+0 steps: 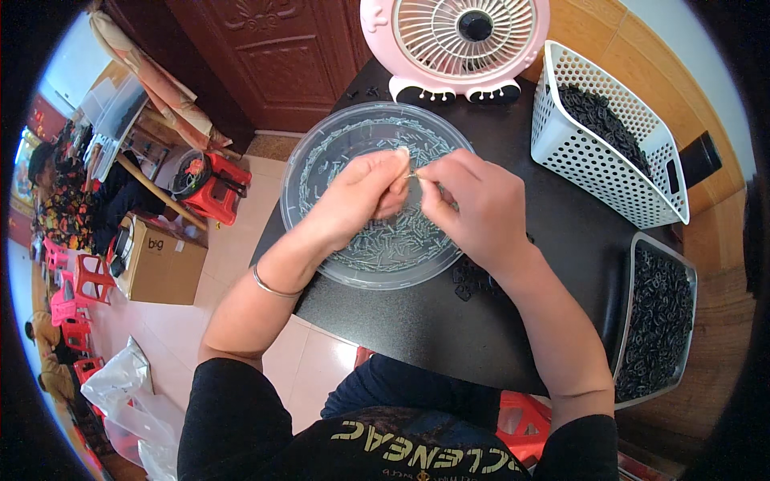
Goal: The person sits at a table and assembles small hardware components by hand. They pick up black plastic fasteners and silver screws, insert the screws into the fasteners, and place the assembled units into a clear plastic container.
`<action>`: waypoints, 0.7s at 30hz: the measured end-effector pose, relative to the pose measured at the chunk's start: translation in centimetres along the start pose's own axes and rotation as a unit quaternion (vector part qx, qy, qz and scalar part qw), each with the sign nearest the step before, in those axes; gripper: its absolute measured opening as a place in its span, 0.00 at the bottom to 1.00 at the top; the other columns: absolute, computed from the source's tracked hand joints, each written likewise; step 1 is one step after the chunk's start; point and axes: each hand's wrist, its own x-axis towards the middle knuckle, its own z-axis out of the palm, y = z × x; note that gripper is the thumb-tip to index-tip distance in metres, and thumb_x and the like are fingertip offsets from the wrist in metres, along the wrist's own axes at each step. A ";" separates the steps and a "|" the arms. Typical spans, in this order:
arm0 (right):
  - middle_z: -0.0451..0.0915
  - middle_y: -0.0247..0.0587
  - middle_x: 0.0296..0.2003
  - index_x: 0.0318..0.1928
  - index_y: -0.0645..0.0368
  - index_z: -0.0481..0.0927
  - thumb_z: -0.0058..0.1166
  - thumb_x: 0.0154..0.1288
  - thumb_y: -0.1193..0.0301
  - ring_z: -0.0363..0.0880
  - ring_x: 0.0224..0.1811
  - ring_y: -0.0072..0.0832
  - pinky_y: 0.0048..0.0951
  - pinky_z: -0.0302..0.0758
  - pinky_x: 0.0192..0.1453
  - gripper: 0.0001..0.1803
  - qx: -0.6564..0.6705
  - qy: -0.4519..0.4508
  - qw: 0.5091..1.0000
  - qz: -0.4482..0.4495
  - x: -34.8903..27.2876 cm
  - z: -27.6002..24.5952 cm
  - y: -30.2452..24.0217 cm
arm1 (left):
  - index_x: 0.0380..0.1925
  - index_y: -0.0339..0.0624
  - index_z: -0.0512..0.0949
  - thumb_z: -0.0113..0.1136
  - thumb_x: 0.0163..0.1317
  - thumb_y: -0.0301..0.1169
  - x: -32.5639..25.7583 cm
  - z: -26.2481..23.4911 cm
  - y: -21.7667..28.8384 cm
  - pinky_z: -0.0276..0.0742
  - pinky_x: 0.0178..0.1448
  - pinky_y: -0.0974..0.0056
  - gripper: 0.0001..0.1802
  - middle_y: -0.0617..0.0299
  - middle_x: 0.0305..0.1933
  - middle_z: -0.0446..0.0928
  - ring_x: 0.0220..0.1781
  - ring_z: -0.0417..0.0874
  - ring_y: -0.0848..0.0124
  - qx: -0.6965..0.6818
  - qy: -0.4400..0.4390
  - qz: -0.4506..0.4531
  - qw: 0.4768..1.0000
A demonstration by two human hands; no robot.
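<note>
A round clear plastic tub (298,232) stands on the dark table, with many small silvery screws (377,250) spread over its bottom. Above it, my left hand (365,192) is closed, thumb over curled fingers; whatever is inside is mostly hidden. My right hand (477,200) meets it from the right, thumb and forefinger pinched together. Between the two sets of fingertips shows a thin small metal piece (412,175), which looks like a screw. Small black plastic parts (465,284) lie on the table beside the tub, partly behind my right hand.
A pink fan (473,40) stands at the table's back. To the right are a white perforated basket (593,180) and a tray (634,240), both holding black parts. Left on the floor are a cardboard box (164,268), red stools (220,192) and plastic bags (128,385). Another person (64,196) sits far left.
</note>
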 end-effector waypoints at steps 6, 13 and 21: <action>0.76 0.36 0.21 0.26 0.59 0.75 0.55 0.49 0.73 0.77 0.21 0.28 0.27 0.72 0.26 0.04 0.182 -0.065 0.962 0.193 0.4 -0.3 -0.5 | 0.28 0.37 0.69 0.47 0.62 0.30 -0.3 1.3 0.3 0.68 0.30 0.60 0.08 0.53 0.23 0.69 0.26 0.73 0.57 0.413 0.141 0.236 0.868; 0.77 0.37 0.21 0.26 0.59 0.75 0.54 0.49 0.74 0.78 0.22 0.26 0.25 0.72 0.27 0.03 0.224 -0.084 0.940 0.244 0.4 -0.4 -0.5 | 0.28 0.35 0.69 0.49 0.60 0.25 -0.3 0.9 0.1 0.68 0.32 0.65 0.04 0.54 0.25 0.70 0.26 0.72 0.63 0.490 0.131 0.275 0.817; 0.70 0.32 0.20 0.24 0.52 0.72 0.57 0.45 0.72 0.73 0.19 0.31 0.32 0.69 0.23 0.06 0.036 -0.014 0.996 0.085 0.1 0.0 -0.4 | 0.25 0.37 0.67 0.45 0.65 0.30 -0.4 1.3 0.3 0.60 0.26 0.72 0.11 0.66 0.20 0.63 0.22 0.62 0.78 0.372 0.117 0.164 0.906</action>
